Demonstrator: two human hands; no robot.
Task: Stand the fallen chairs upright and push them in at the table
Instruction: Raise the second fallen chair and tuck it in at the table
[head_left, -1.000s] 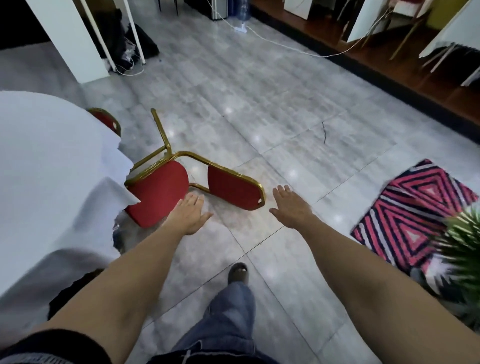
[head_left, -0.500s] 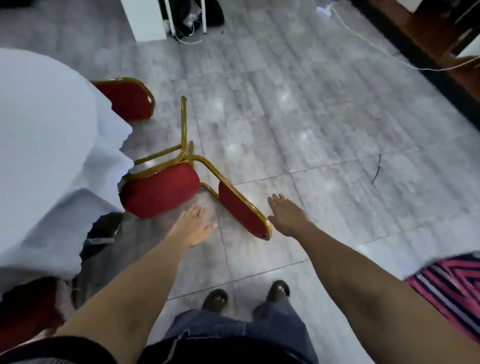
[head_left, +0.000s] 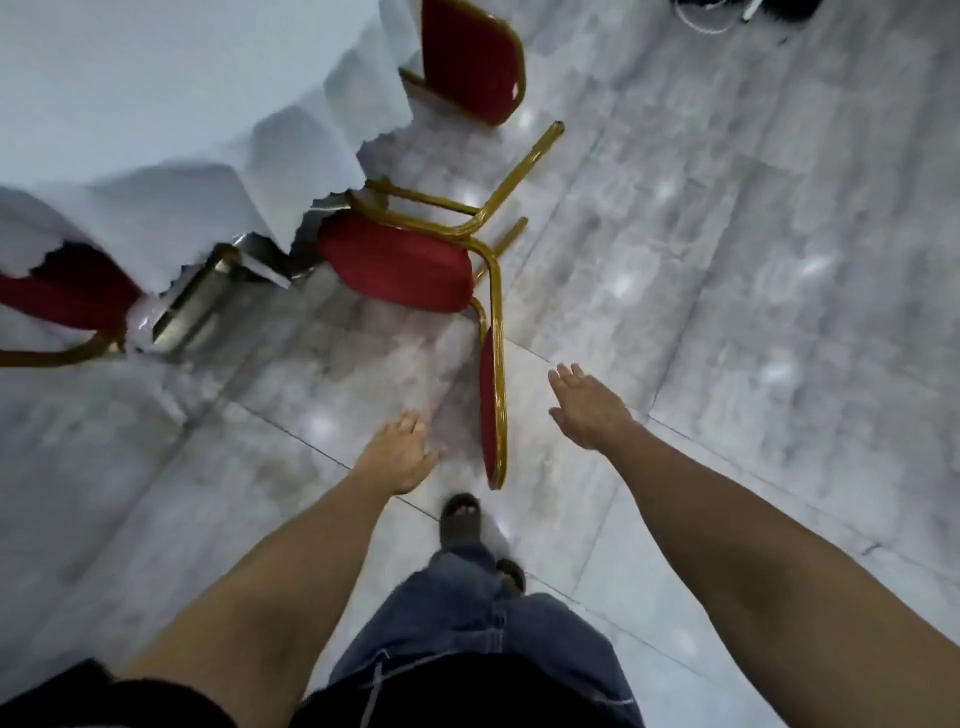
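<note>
Both hands flat-fingered, holding nothing: left hand (head_left: 400, 454) near-left of the backrest, right hand (head_left: 589, 408) just right of it. Fallen chair (head_left: 395, 260) lies on its side beside the table (head_left: 156, 104), backrest toward the person. Likely rigid, moderately heavy metal frame; grip the gold backrest rim, not the padding.

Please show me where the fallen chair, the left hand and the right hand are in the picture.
fallen chair (head_left: 395, 262): head view, on its red seat cushion.
left hand (head_left: 400, 452): head view, on the back of the hand.
right hand (head_left: 589, 410): head view, on the back of the hand.
</note>
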